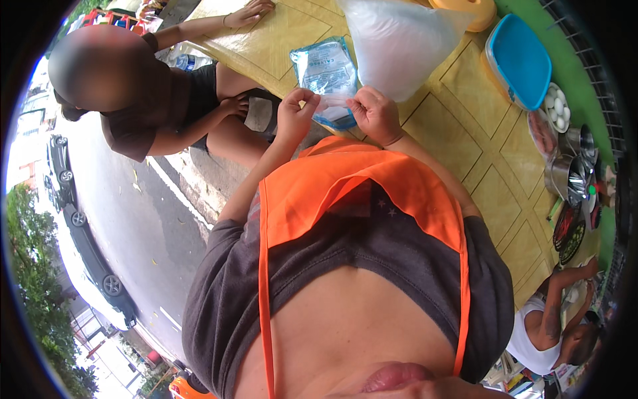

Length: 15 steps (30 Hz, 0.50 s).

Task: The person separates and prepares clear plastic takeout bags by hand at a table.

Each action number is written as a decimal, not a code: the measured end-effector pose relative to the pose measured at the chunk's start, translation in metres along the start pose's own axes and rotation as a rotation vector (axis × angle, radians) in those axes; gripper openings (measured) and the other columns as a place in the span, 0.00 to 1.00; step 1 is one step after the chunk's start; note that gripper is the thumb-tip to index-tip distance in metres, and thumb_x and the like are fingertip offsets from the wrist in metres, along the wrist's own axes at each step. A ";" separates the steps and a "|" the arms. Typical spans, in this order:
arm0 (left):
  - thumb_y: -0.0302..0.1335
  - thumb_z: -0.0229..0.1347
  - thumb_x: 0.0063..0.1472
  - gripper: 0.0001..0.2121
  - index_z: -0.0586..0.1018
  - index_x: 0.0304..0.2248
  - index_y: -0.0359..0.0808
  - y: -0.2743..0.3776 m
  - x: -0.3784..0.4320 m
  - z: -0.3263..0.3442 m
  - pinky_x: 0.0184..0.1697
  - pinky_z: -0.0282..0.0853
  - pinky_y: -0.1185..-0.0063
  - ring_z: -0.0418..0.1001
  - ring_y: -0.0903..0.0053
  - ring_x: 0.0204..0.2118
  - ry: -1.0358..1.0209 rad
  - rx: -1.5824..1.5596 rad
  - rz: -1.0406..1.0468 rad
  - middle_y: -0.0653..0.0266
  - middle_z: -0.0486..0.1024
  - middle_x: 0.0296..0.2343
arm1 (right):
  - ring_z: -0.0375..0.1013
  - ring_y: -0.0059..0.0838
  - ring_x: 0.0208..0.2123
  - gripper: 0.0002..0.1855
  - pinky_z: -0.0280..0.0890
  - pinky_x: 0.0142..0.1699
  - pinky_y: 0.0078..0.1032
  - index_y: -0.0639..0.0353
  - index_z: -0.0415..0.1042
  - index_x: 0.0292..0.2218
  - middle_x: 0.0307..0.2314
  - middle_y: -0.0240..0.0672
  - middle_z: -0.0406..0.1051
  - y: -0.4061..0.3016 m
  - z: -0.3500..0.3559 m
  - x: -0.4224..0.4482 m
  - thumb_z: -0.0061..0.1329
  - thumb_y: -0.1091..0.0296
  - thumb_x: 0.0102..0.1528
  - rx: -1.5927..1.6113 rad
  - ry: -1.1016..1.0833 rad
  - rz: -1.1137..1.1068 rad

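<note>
My left hand (pixel 298 112) is raised at the table's near edge, thumb and index finger pinched together on a thin clear plastic film (pixel 334 102). Opposite it, my right hand (pixel 374 112) pinches the film's other end. Just beyond and partly under the film lies a clear plastic pack with blue edges and printing (pixel 326 67), on the yellow patterned table (pixel 458 114). A large, full, whitish translucent plastic bag (pixel 398 45) stands right behind my right hand. What the pack and the bag contain cannot be made out clearly.
A blue-lidded container (pixel 521 62), a bowl of eggs (pixel 557 107), a packed meat-like item (pixel 542 132) and metal pots with utensils (pixel 560 174) line the right side. A seated person (pixel 149 99) rests an arm on the table at left; another person (pixel 538 329) is at lower right.
</note>
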<state>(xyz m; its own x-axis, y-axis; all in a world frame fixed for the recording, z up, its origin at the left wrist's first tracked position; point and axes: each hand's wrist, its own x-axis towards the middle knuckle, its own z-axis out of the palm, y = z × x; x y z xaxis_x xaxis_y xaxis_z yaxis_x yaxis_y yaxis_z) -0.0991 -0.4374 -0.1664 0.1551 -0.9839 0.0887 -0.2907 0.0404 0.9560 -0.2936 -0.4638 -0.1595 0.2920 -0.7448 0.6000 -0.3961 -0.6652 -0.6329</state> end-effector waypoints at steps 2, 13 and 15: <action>0.24 0.53 0.49 0.05 0.72 0.22 0.30 -0.006 0.000 -0.001 0.28 0.61 0.84 0.67 0.83 0.25 -0.006 -0.081 -0.066 0.66 0.70 0.20 | 0.61 0.36 0.17 0.10 0.56 0.21 0.27 0.59 0.61 0.19 0.17 0.34 0.62 0.001 -0.001 -0.001 0.48 0.69 0.45 0.013 0.015 -0.014; 0.24 0.52 0.50 0.06 0.72 0.22 0.29 0.002 0.003 -0.005 0.30 0.61 0.85 0.66 0.84 0.25 -0.007 -0.108 -0.072 0.66 0.69 0.21 | 0.66 0.35 0.22 0.08 0.61 0.26 0.29 0.56 0.64 0.21 0.20 0.32 0.63 -0.005 -0.004 -0.001 0.52 0.70 0.38 -0.005 -0.026 -0.006; 0.24 0.52 0.50 0.06 0.72 0.22 0.29 0.001 0.004 -0.007 0.30 0.61 0.85 0.66 0.84 0.25 -0.010 -0.117 -0.074 0.66 0.69 0.21 | 0.66 0.35 0.22 0.08 0.61 0.25 0.29 0.56 0.65 0.21 0.20 0.32 0.63 -0.004 -0.005 0.000 0.52 0.70 0.38 -0.005 -0.022 -0.027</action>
<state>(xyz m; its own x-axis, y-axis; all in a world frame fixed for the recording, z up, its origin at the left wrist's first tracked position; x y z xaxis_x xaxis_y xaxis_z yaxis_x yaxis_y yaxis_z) -0.0925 -0.4404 -0.1634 0.1628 -0.9866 0.0146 -0.1671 -0.0130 0.9859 -0.2966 -0.4607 -0.1548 0.3218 -0.7275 0.6060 -0.3922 -0.6850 -0.6140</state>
